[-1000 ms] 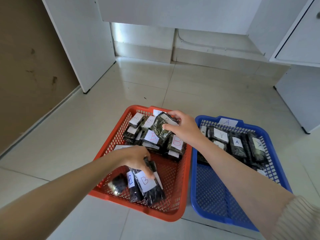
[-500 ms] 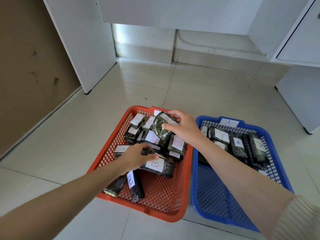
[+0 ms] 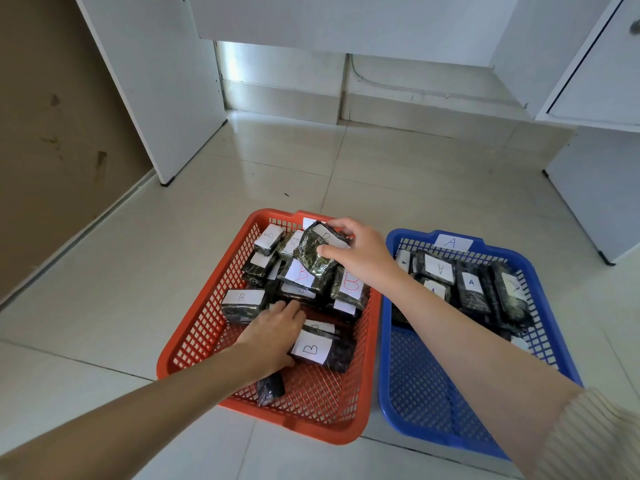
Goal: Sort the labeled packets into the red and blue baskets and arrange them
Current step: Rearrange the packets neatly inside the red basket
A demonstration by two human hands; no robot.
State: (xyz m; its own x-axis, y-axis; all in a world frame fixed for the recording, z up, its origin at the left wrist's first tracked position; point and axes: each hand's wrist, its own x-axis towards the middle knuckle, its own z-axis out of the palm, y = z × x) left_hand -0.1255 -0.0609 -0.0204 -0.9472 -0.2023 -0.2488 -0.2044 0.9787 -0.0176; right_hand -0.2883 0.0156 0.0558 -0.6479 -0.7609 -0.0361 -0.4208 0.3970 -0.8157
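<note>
The red basket (image 3: 294, 424) holds several dark packets with white "B" labels, piled at its far end. My left hand (image 3: 273, 336) grips the left end of one B packet (image 3: 322, 348), which lies just in front of the pile. My right hand (image 3: 360, 251) reaches over the pile and holds the top packet (image 3: 313, 252), thumb on its face. Another dark packet (image 3: 270, 389) lies loose near the basket's front, partly under my left forearm. The blue basket (image 3: 383, 375) on the right carries an "A" tag (image 3: 452, 242) and a row of A packets (image 3: 471, 289) at its far end.
Both baskets sit side by side on a pale tiled floor (image 3: 415, 174). A white cabinet panel (image 3: 156, 81) stands at the back left and white cabinets (image 3: 595, 98) at the right. A brown wall (image 3: 45, 133) runs along the left.
My left hand lifted the B packet from the front of the red basket and brought it back against the pile. My right hand stayed on the top packet.
</note>
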